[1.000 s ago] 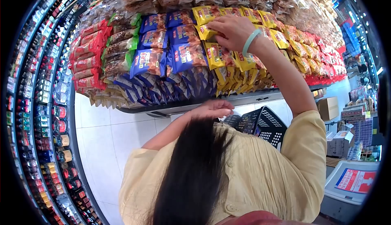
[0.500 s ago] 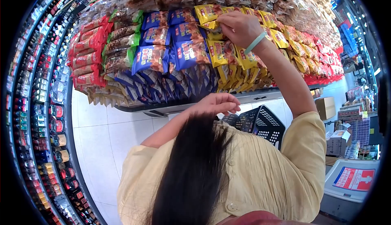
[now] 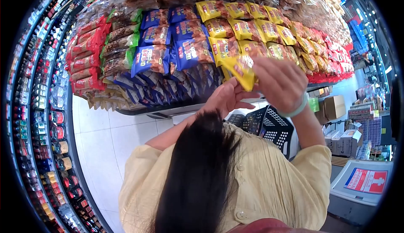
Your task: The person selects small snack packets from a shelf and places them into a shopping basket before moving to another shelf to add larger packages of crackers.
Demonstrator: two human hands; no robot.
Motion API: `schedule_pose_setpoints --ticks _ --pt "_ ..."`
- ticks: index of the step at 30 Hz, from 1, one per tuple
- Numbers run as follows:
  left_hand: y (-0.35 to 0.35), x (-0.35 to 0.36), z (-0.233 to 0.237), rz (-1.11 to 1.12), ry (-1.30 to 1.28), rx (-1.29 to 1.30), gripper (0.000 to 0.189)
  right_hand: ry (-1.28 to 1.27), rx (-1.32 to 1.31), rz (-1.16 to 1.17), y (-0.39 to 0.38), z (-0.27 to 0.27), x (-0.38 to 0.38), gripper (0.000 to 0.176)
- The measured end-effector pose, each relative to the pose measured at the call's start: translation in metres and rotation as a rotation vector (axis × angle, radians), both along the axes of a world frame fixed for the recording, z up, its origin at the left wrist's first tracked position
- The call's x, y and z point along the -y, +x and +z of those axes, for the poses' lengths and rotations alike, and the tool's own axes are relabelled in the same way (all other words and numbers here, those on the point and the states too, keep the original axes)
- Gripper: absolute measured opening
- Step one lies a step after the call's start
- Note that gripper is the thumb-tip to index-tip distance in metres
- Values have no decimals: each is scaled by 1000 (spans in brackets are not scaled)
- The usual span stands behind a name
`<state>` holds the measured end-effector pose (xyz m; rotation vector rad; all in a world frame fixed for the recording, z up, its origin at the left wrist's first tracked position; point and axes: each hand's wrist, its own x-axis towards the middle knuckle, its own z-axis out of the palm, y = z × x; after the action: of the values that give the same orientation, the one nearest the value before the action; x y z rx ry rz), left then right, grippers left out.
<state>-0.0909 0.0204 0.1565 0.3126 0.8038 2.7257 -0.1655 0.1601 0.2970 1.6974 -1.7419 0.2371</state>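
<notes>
A yellow snack packet (image 3: 240, 70) is gripped in my right hand (image 3: 281, 83), in front of the display's near edge. A pale green band circles that wrist. My left hand (image 3: 229, 96) is just below the packet, palm turned up and fingers stretched out, its fingertips close under the packet's lower edge. Behind my hands lie rows of similar yellow packets (image 3: 248, 30). Blue packets (image 3: 191, 54) are stacked just to their left.
Red packets (image 3: 86, 60) and green-edged packets (image 3: 122, 49) fill the display's left part. A black shopping basket (image 3: 275, 127) is below my hands. Cardboard boxes (image 3: 334, 107) and a freezer (image 3: 362, 180) stand to the right. Bottle shelves (image 3: 59, 119) line the left.
My right hand has come down and back from the yellow rows, now with a packet in it. My left hand has risen slightly toward it, fingers more spread.
</notes>
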Motion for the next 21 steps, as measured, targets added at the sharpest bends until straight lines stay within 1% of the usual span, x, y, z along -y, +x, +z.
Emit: schedule_pose_setpoints --ticks 2,3,4,6,7,8,10,11,12,14,15,17,18,20,21 --pt "2 -8 13 138 66 91 68 62 29 5 11 -18 -13 27" --pt "13 -9 30 173 114 28 57 91 92 11 18 -25 -17 30" --pt "10 -12 24 160 112 30 57 89 93 -1 19 -29 -21 30" --pt "1 -18 12 286 -50 39 46 105 345 -32 21 -33 -30 33" --pt "2 -21 12 298 -34 58 38 64 422 -50 18 -33 -34 34" --pt "2 -21 14 283 -37 60 38 59 424 -65 17 -33 -36 34" --pt "5 -17 17 150 -152 104 35 -33 532 -146 12 -32 -39 32" --pt "6 -18 20 134 -161 85 32 -46 560 -134 5 -32 -40 30" --pt "6 -20 17 123 -165 85 32 -55 569 -151 -2 -32 -39 29" --pt "3 -23 9 74 -197 83 42 -59 593 -215 -22 -36 -37 30" --pt "4 -22 11 69 -197 81 42 -60 592 -220 -33 -35 -33 30" --pt "9 -18 17 0 -264 132 46 3 461 -209 -58 -33 -20 37" --pt "10 -17 16 2 -266 134 46 1 462 -206 -70 -33 -12 37" --pt "13 -13 14 -18 -268 168 46 94 338 -236 -94 -34 5 45" --pt "14 -12 14 -13 -268 170 46 94 338 -231 -104 -35 14 45"
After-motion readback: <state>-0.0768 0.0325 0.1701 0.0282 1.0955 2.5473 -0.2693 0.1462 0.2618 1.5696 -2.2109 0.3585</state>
